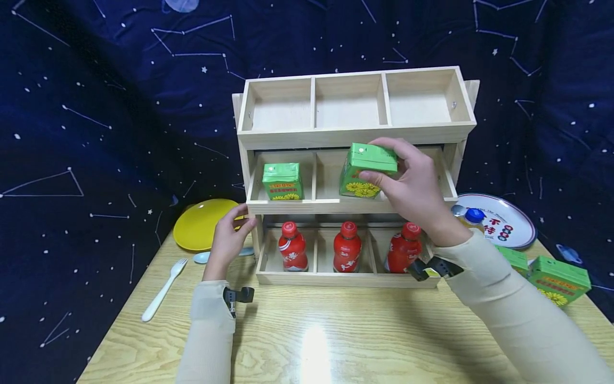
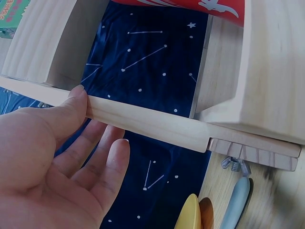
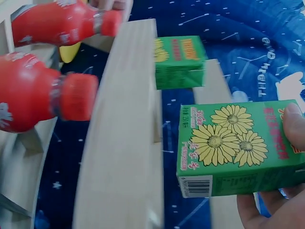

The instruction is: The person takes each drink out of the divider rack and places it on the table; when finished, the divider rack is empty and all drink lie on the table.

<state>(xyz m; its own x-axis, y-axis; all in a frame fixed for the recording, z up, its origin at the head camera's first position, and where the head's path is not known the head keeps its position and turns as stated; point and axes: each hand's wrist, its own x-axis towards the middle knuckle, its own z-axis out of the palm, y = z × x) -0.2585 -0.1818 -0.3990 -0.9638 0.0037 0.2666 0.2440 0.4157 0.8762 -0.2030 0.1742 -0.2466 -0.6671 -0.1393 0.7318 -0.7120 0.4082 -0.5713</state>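
My right hand [image 1: 416,189] grips a green drink carton [image 1: 370,156] with yellow flowers, thumb on the near face and fingers behind. It holds the carton at the middle compartment of the wooden shelf's [image 1: 355,136] second tier; in the right wrist view the carton [image 3: 224,143] is tilted. A similar carton [image 1: 283,181] stands in that tier's left compartment. At the shelf's left side, my left hand [image 1: 227,242] pinches the side post [image 2: 147,125], its thumb on one face and fingers beyond. Red bottles [image 1: 347,248] stand in the three bottom compartments.
More green cartons [image 1: 558,280] sit at the right, near a blue-capped bottle [image 1: 475,216] and a white oval plate [image 1: 515,221]. On the left are a yellow plate [image 1: 199,226], a white fork [image 1: 163,293] and a light blue utensil [image 1: 201,257]. A starry cloth [image 1: 120,133] hangs behind.
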